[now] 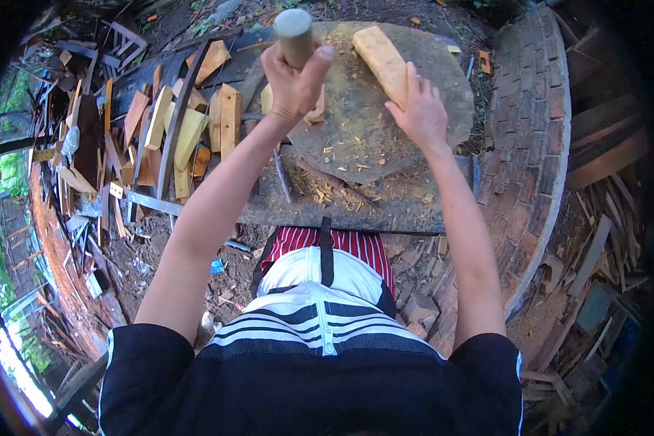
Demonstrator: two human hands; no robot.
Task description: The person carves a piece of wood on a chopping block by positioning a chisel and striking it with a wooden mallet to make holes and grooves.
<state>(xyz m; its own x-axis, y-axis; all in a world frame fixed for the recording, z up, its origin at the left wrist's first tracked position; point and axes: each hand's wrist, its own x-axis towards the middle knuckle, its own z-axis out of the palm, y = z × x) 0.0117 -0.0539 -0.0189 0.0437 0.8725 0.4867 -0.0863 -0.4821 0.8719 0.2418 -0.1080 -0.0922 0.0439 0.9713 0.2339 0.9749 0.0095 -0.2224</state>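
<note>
My left hand (292, 86) is wrapped round a thick, pale wooden cylinder (293, 35) with a flat round end, held up towards me. Its lower part is hidden by the hand, so I cannot tell whether it is a handle or a short log. A rectangular wooden block (380, 62) rests on a broad round wooden slab (363, 149). My right hand (421, 115) grips the block's near end, thumb on the left side and fingers on the right. Chips and shavings are scattered over the slab.
Cut wood blocks (229, 120) are heaped on the left around a dark curved strip (189, 102). Dark sticks (334, 180) lie at the slab's near edge. A brick wall (527, 152) curves along the right, with scrap boards (596, 254) beyond it.
</note>
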